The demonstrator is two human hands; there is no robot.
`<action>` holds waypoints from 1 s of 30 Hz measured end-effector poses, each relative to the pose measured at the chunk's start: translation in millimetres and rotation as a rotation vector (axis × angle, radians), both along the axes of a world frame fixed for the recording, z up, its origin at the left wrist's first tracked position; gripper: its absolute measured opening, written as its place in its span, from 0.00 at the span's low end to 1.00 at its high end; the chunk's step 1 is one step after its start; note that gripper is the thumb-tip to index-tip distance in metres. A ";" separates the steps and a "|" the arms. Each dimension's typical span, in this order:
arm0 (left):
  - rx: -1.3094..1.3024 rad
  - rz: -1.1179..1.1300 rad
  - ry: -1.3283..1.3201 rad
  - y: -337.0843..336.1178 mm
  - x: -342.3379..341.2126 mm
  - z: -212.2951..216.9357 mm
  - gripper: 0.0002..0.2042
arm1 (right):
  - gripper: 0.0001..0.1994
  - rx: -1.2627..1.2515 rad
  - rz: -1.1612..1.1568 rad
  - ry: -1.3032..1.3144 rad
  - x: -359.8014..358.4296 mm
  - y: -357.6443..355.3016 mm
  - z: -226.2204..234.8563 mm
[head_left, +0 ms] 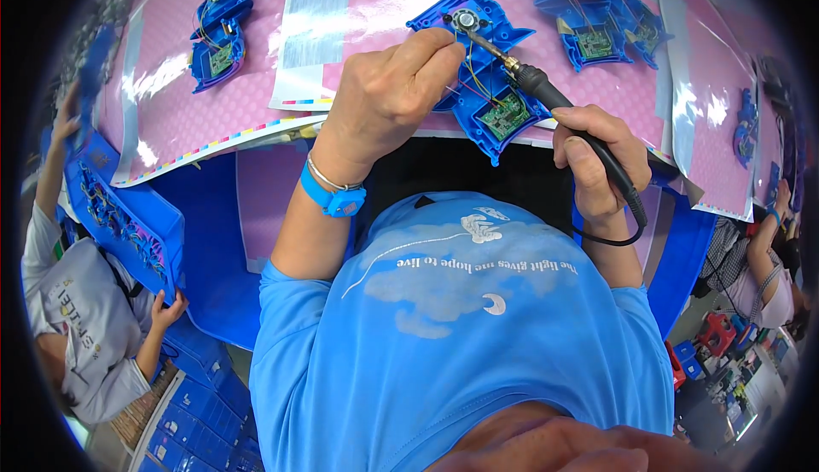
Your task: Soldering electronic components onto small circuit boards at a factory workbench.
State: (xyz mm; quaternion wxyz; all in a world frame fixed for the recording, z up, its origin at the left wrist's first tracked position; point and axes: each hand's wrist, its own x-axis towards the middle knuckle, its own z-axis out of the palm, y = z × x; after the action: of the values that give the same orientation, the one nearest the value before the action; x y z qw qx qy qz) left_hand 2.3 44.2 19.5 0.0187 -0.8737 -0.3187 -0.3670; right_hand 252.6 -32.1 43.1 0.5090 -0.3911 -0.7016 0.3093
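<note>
My right hand (601,152) grips a black-handled soldering iron (546,88). The iron's metal tip reaches to the round speaker (467,20) in a blue plastic housing half (486,61). Close beside that speaker, my left hand (394,84) is closed in a pinch; what its fingertips hold is hidden. Thin wires run from the speaker area down to a green circuit board (504,116) in the same housing, which lies at the table's near edge. A blue strap (328,195) circles my left wrist.
Another wired housing (219,32) lies on the pink table covering (256,54) at left, and several more (595,20) at right. Blue bins (209,241) stand below the table edge. At far left a person (94,318) holds a blue bin of parts; another person (768,276) sits at right.
</note>
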 end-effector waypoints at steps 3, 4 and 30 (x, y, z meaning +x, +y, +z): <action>0.003 -0.001 -0.011 1.0 0.6 -1.6 0.09 | 0.15 -0.012 -0.010 0.004 -1.2 0.8 -1.5; 0.011 0.000 -0.015 1.4 0.7 -2.1 0.09 | 0.15 -0.012 -0.009 0.004 -0.9 1.2 -2.2; -0.073 0.000 -0.029 0.9 -1.5 -1.0 0.11 | 0.12 -0.005 -0.048 0.068 0.1 -1.5 1.7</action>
State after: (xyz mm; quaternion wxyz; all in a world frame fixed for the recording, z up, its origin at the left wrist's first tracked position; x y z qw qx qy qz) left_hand 0.8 45.0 18.6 -0.0178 -0.8685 -0.3321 -0.3675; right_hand 252.7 -33.6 44.9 0.5391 -0.3982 -0.6735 0.3118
